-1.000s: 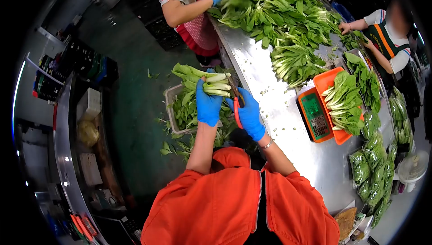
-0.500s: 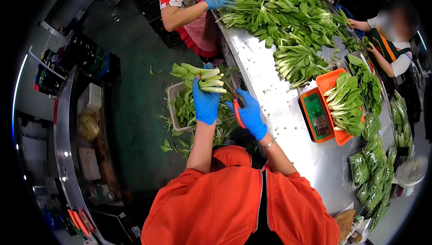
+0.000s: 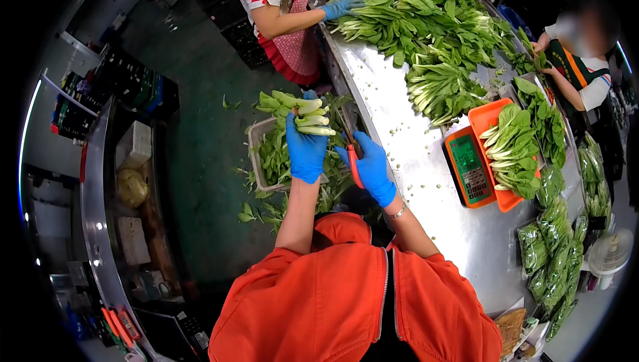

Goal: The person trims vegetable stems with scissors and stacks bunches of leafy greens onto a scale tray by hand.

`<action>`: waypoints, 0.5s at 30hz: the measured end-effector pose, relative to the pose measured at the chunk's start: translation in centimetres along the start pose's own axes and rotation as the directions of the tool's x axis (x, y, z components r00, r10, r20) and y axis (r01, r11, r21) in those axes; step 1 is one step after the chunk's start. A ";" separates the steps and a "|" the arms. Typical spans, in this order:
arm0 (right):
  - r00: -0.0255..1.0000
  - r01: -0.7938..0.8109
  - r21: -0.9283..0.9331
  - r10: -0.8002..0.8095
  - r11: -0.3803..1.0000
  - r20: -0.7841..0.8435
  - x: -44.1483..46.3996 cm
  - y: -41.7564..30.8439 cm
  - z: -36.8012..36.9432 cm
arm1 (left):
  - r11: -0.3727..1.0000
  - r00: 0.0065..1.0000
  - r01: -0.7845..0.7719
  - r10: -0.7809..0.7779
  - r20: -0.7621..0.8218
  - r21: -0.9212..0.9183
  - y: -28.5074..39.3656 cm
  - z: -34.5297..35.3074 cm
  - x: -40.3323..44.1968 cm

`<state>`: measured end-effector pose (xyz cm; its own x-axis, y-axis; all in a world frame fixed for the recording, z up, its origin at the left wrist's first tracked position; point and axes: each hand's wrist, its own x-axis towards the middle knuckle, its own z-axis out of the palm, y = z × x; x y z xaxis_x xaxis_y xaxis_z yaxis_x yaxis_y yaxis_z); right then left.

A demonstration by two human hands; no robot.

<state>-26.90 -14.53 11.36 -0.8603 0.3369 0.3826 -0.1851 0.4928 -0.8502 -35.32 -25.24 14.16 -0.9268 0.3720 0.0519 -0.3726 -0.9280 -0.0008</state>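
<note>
My left hand (image 3: 306, 152), in a blue glove, grips a bunch of leafy greens (image 3: 311, 121) with the pale cut stalks facing right. In my right hand (image 3: 374, 170), also gloved in blue, are red-handled scissors (image 3: 355, 166), their blades pointing up beside the stalk ends without touching them. Beneath the bunch a pale plastic crate (image 3: 255, 156) holds more leaves, and loose leaves lie below it. To the right, an orange scale (image 3: 470, 168) with a green display stands on the metal table (image 3: 419, 212), and an orange tray (image 3: 509, 201) of greens rests beside it.
A large heap of greens (image 3: 426, 16) covers the table's far end. A co-worker in an apron (image 3: 296, 36) stands at the far left side, another (image 3: 579, 72) at the right, a third partly visible behind. Bagged greens (image 3: 556, 249) lie at the right edge. A metal counter (image 3: 96, 215) stands left.
The bunch has come away from the scissors, whose blades now point more upright. The co-worker in the apron has lowered their gloved hands onto the heap and shifted slightly right.
</note>
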 end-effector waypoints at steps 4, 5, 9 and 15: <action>0.998 0.068 -0.002 -0.068 0.998 -0.016 0.4 -0.9 -0.4 | 0.999 0.999 0.028 -0.028 0.029 0.016 -0.1 0.6 -0.3; 0.998 0.058 -0.017 -0.059 0.998 -0.022 0.3 -0.8 -0.4 | 0.999 1.000 -0.008 0.009 -0.018 0.051 -0.2 0.9 -0.3; 0.994 0.088 -0.020 -0.089 0.996 -0.055 0.2 -0.4 -0.3 | 0.998 0.997 0.061 -0.061 0.037 0.001 0.3 -0.4 0.1; 0.999 -0.022 -0.019 0.023 1.000 0.039 -0.2 0.2 -0.3 | 1.000 0.998 0.009 -0.008 -0.060 0.021 0.0 0.0 0.0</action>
<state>-26.62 -14.22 11.20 -0.8820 0.3170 0.3486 -0.1565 0.5006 -0.8514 -35.30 -25.22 14.21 -0.9250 0.3800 -0.0085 -0.3801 -0.9247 0.0205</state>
